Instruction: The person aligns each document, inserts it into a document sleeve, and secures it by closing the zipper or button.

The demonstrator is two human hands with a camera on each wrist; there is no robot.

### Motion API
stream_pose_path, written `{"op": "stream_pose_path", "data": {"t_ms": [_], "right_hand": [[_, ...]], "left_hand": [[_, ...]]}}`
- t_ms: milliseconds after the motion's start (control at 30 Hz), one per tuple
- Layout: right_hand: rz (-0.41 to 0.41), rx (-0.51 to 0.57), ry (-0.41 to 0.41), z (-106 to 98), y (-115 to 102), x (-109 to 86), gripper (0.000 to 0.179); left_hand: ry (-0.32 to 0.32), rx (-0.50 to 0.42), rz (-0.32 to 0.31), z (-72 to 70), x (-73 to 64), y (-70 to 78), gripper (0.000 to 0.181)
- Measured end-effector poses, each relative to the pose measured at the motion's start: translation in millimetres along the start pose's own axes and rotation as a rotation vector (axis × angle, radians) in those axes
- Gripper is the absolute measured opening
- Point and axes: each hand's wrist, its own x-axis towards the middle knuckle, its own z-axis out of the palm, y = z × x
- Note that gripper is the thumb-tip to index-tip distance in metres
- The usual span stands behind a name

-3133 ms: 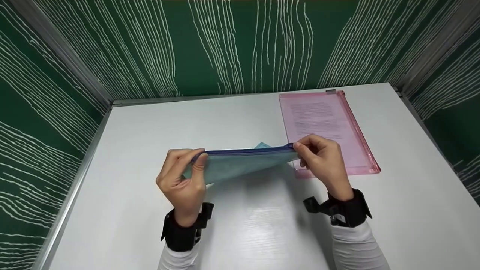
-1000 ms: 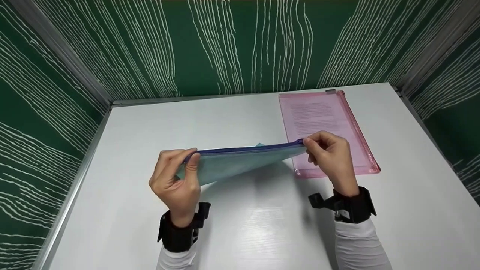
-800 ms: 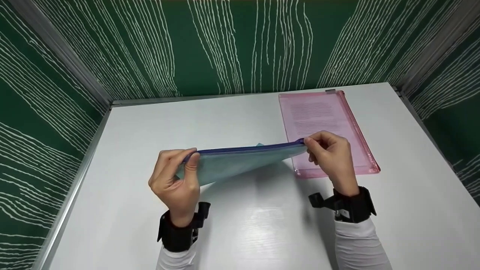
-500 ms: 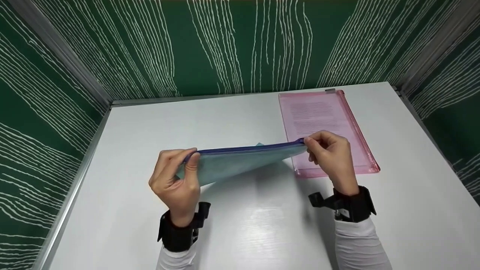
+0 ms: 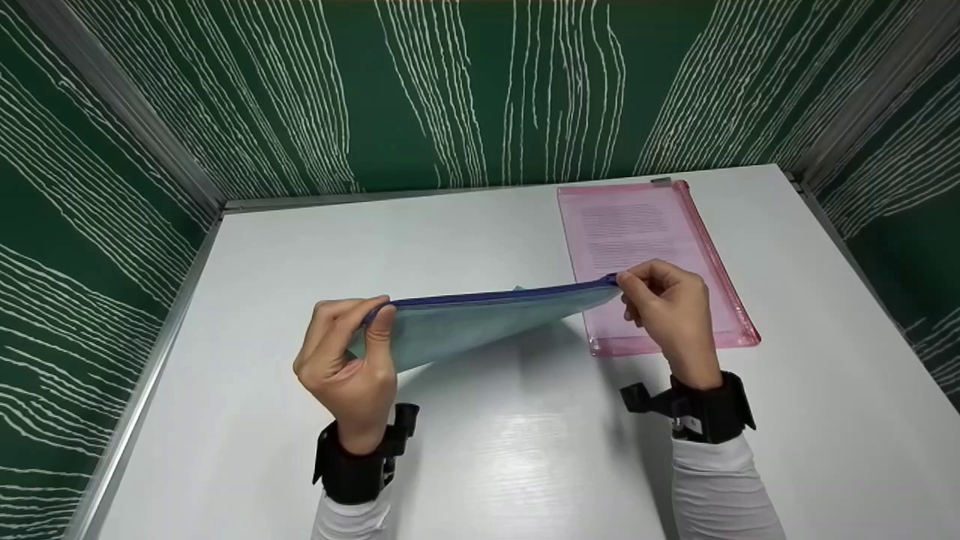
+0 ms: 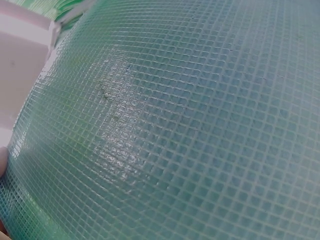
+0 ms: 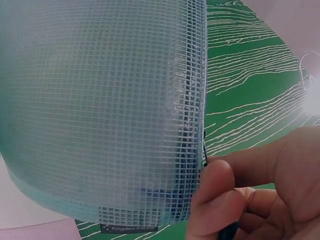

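Note:
A teal mesh zipper bag [image 5: 480, 326] with a dark blue zipper [image 5: 487, 296] is held above the table in the head view. My left hand [image 5: 349, 367] pinches its left end between thumb and fingers. At the right end, my right hand [image 5: 671, 319] pinches the bag's corner beside the zipper's slider [image 5: 610, 279]. Whether the fingers grip the pull tab itself is hard to tell. Clear grid mesh [image 6: 175, 120] fills the left wrist view. In the right wrist view, a dark label [image 7: 129, 228] sits along the bag's edge, near my right thumb and fingers.
A pink zipper bag [image 5: 637, 300] with a printed sheet inside lies at the right of the white table [image 5: 480, 480], partly behind my right hand. Green panels with white wavy lines [image 5: 495, 97] enclose the table's back and sides.
Over three seconds my right hand has moved right and slightly up, and my left hand slightly left. The teal bag's zipper edge is stretched wider between them. Both grips stay the same.

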Motion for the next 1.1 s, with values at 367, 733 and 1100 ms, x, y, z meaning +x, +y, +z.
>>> {"op": "stream_pose_path", "data": {"t_ms": [367,733,1100], "right_hand": [[-0.002,-0.017,0.007,0,-12,-4.5,0.016],[-0.035,0.002,0.022,-2,-18,-7.5,0.016],[-0.021,0.006,0.035,-2,8,3.0,0.018]], "left_hand": [[0.001,-0.003,0.012,0.0,-1.8,-0.5,0.004],[0.0,-0.002,0.011,-0.5,-2.2,-1.2,0.004],[0.003,0.005,0.014,0.1,-3.2,-2.1,0.004]]}}
